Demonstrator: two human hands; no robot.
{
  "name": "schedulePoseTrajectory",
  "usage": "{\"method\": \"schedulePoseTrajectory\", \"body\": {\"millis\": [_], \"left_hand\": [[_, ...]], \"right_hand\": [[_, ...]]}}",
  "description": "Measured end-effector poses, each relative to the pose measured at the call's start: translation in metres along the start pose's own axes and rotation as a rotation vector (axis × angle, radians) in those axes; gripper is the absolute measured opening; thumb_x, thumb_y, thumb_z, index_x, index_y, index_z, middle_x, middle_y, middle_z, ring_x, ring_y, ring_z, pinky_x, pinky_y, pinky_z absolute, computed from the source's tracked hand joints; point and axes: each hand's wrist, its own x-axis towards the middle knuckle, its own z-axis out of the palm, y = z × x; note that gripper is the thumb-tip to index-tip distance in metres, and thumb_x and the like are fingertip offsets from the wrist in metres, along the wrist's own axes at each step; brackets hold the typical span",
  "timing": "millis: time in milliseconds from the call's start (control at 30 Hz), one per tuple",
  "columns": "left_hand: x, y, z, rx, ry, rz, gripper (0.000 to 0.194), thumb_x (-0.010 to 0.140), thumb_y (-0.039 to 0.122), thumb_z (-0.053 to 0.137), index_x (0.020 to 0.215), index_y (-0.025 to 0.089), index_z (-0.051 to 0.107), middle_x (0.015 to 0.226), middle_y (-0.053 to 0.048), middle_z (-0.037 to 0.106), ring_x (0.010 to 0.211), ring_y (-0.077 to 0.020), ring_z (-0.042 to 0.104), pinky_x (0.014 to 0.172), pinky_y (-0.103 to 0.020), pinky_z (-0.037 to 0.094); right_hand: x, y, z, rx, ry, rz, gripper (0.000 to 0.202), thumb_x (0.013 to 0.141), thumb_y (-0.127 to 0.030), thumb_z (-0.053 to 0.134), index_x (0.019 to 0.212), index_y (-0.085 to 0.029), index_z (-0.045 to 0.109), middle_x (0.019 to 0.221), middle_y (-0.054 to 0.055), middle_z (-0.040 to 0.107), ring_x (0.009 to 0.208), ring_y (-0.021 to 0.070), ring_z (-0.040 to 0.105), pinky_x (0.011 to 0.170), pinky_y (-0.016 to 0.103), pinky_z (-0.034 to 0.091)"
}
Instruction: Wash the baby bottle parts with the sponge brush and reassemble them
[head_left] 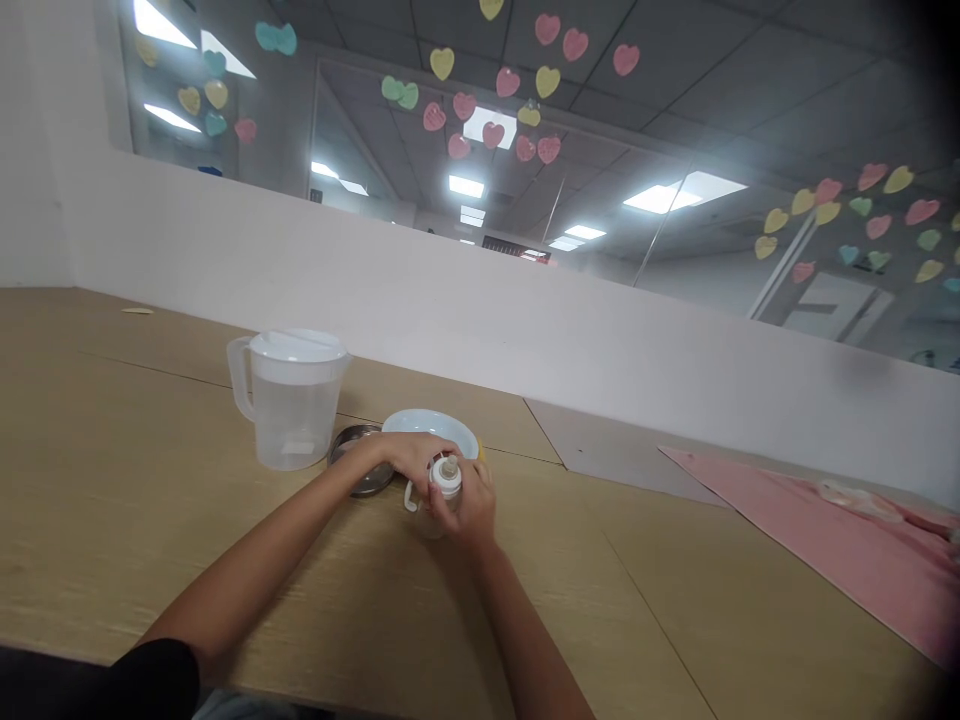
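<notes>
In front of me on the table, a small clear bottle [430,523] with a round white top [446,477] and a pale knob stands between my hands. A curved white piece [410,498] sticks out on its left side; whether it is a handle or a trigger I cannot tell. My left hand [417,457] reaches over from the left, its fingers closed around the far side of the top and partly hidden. From the right, my right hand [472,505] wraps round the neck, thumb in front. Just behind are a light blue plate [431,420] and a round metal dish [369,484].
A translucent lidded pitcher [296,410] stands to the left, its handle facing left. On the right lies a pink sheet [832,540], near a grey panel [615,455]. A low white wall [450,300] with glass above bounds the wooden table [187,450].
</notes>
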Motion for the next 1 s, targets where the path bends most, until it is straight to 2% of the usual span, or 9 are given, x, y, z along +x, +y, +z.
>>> {"method": "schedulePoseTrajectory", "body": {"millis": [100, 267, 500, 633, 833, 1000], "left_hand": [[0.003, -0.003, 0.003, -0.001, 0.016, -0.031, 0.058, 0.051, 0.021, 0.072, 0.105, 0.021, 0.051, 0.100, 0.000, 0.060, 0.091, -0.0206, 0.056, 0.071, -0.025, 0.043], [0.003, -0.003, 0.004, -0.029, 0.016, 0.001, 0.051, 0.052, 0.019, 0.069, 0.100, 0.021, 0.052, 0.098, 0.001, 0.060, 0.090, -0.0208, 0.056, 0.070, -0.024, 0.043], [0.001, 0.006, 0.002, -0.024, 0.009, 0.005, 0.061, 0.052, 0.022, 0.071, 0.109, 0.023, 0.049, 0.106, -0.001, 0.059, 0.093, -0.0199, 0.057, 0.072, -0.023, 0.043], [0.001, 0.006, 0.002, -0.017, 0.012, -0.008, 0.072, 0.048, 0.027, 0.075, 0.113, 0.023, 0.045, 0.107, -0.001, 0.057, 0.093, -0.0192, 0.056, 0.070, -0.022, 0.043], [0.004, -0.002, 0.006, 0.081, 0.048, -0.082, 0.068, 0.043, 0.037, 0.078, 0.099, 0.021, 0.043, 0.083, 0.003, 0.051, 0.072, -0.0150, 0.050, 0.056, -0.021, 0.036], [0.003, -0.002, 0.006, 0.091, 0.052, -0.094, 0.064, 0.044, 0.039, 0.077, 0.093, 0.021, 0.040, 0.080, 0.004, 0.047, 0.072, -0.0147, 0.048, 0.055, -0.021, 0.033]], "right_hand": [[0.003, -0.001, 0.001, 0.026, -0.035, 0.053, 0.037, 0.080, -0.039, 0.050, 0.109, -0.017, 0.054, 0.089, 0.008, 0.061, 0.083, 0.0222, 0.055, 0.073, 0.037, 0.044], [0.005, 0.001, 0.002, 0.067, -0.017, 0.100, 0.031, 0.079, -0.042, 0.053, 0.097, -0.018, 0.055, 0.088, 0.006, 0.060, 0.083, 0.0204, 0.053, 0.074, 0.035, 0.041], [0.002, 0.006, -0.002, 0.044, -0.056, 0.094, 0.034, 0.081, -0.048, 0.049, 0.092, -0.017, 0.056, 0.087, 0.006, 0.058, 0.082, 0.0196, 0.052, 0.073, 0.033, 0.037], [0.000, 0.008, -0.006, 0.022, -0.007, 0.026, 0.027, 0.084, -0.042, 0.046, 0.091, -0.017, 0.055, 0.081, 0.004, 0.058, 0.077, 0.0181, 0.051, 0.071, 0.032, 0.035], [0.001, 0.011, -0.013, -0.158, 0.081, -0.084, 0.018, 0.084, -0.032, 0.047, 0.074, -0.019, 0.054, 0.064, 0.002, 0.053, 0.064, 0.0159, 0.046, 0.062, 0.030, 0.031], [0.001, 0.009, -0.011, -0.165, 0.088, -0.042, 0.016, 0.083, -0.028, 0.047, 0.074, -0.019, 0.055, 0.067, 0.002, 0.056, 0.066, 0.0163, 0.047, 0.063, 0.030, 0.032]]}}
